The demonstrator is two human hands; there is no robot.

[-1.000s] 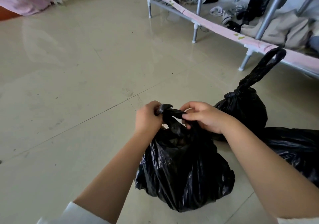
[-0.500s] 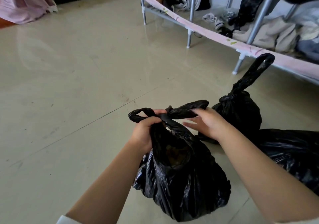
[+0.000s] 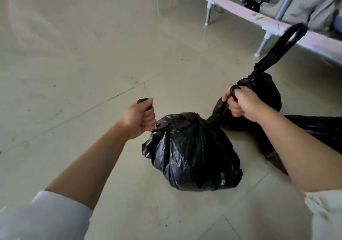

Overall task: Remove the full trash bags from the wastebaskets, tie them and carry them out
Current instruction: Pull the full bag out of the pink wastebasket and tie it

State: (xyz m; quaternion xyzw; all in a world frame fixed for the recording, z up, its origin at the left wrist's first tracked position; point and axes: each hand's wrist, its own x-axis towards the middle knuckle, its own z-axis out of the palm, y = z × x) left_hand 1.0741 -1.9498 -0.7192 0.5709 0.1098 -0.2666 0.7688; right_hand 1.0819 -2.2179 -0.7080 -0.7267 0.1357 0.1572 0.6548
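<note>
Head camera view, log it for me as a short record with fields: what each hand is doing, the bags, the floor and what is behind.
left hand: grips one black handle strip of the near bag
right hand: grips the other strip, pulled out to the right
near bag: black, on the tiled floor, strips pulled apart
tied bag: behind the right hand, knotted, loop upright
third bag: lying at right
bed frame: behind, clothes underneath

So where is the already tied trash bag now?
In the head view, the tied trash bag stands on the floor, right of centre, just behind the right hand.
</note>
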